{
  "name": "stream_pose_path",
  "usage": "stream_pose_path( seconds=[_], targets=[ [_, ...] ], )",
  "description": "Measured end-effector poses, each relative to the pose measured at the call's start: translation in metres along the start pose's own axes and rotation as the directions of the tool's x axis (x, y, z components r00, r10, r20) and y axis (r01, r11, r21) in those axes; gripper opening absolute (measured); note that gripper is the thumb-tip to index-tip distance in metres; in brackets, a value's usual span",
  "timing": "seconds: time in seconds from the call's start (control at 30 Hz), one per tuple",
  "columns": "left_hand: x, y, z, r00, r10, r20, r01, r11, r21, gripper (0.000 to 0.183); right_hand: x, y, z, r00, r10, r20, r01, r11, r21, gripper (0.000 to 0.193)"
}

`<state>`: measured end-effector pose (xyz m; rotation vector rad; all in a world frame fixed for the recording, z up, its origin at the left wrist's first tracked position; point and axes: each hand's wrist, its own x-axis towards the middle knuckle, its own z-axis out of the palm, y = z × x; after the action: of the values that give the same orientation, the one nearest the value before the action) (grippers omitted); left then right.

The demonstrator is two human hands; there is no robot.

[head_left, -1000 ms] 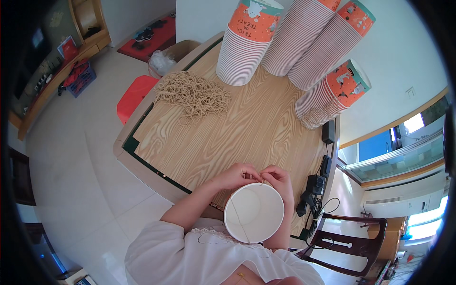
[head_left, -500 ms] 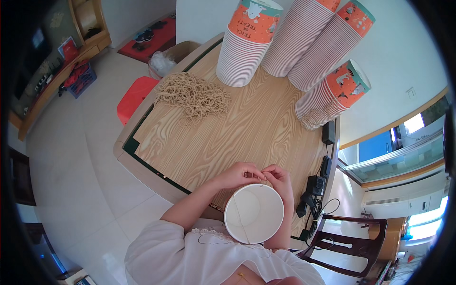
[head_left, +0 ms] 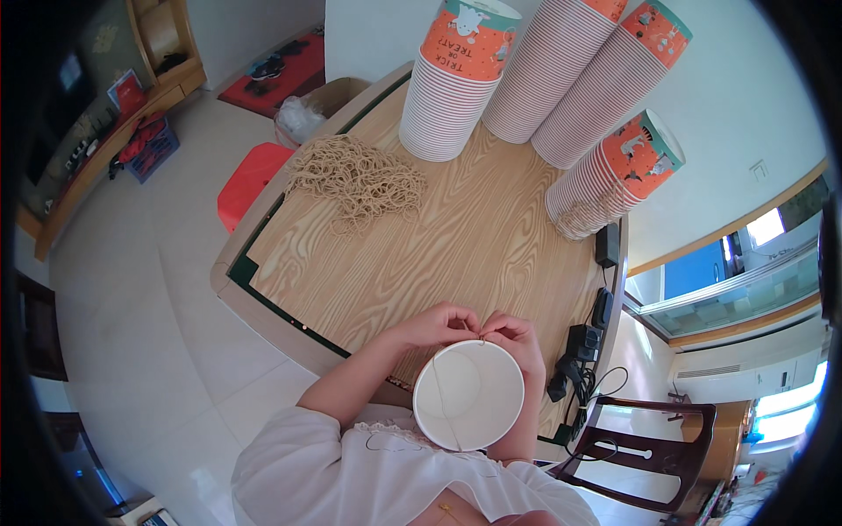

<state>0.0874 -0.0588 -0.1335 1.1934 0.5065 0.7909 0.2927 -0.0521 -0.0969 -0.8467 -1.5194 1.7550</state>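
A white paper bucket (head_left: 482,399) sits against my body at the table's near edge, its open mouth facing up. A thin tan cord (head_left: 443,399) runs across the mouth to the far rim. There my left hand (head_left: 445,323) pinches the cord end, its fingertips touching the rim. My right hand (head_left: 513,337) pinches at the same spot from the other side, the fingertips of both hands close together. The knot or hole between them is mostly hidden by the fingers.
A tangled heap of tan cord (head_left: 360,184) lies at the table's far left. Tall stacks of orange-and-white paper buckets (head_left: 456,96) stand along the back; a shorter stack (head_left: 605,184) has cords hanging on it. Black power adapters (head_left: 583,342) line the right edge, beside a dark chair (head_left: 649,456).
My left hand has shifted slightly right and down toward the rim. Both hands' fingertips are now closer together over the cord.
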Motion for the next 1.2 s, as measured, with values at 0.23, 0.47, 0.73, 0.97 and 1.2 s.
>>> stream_pose_path(
  seconds=[0.23, 0.47, 0.73, 0.97, 1.2],
  targets=[
    [-0.001, 0.004, 0.001, 0.986, -0.16, -0.051, 0.146, 0.966, -0.211, 0.016, 0.0, -0.011, 0.008, 0.999, -0.006, -0.053, 0.005, 1.0, -0.012, 0.004],
    [0.003, 0.006, 0.007, 0.962, -0.241, -0.128, 0.198, 0.939, -0.281, 0.02, -0.001, -0.005, 0.004, 0.992, -0.037, -0.117, 0.032, 0.998, -0.045, 0.006],
    [0.006, 0.003, 0.009, 0.967, -0.226, -0.121, 0.184, 0.941, -0.285, 0.02, 0.004, -0.005, 0.003, 0.983, -0.181, -0.026, 0.178, 0.98, -0.087, 0.011],
    [0.004, 0.01, 0.01, 0.955, -0.238, -0.176, 0.188, 0.946, -0.263, 0.019, 0.005, -0.014, 0.004, 0.995, -0.101, 0.006, 0.1, 0.983, -0.152, 0.013],
    [0.003, 0.011, 0.008, 0.963, -0.217, -0.156, 0.182, 0.96, -0.214, 0.021, 0.006, -0.009, -0.001, 0.998, -0.063, 0.013, 0.064, 0.989, -0.131, 0.018]
  ],
)
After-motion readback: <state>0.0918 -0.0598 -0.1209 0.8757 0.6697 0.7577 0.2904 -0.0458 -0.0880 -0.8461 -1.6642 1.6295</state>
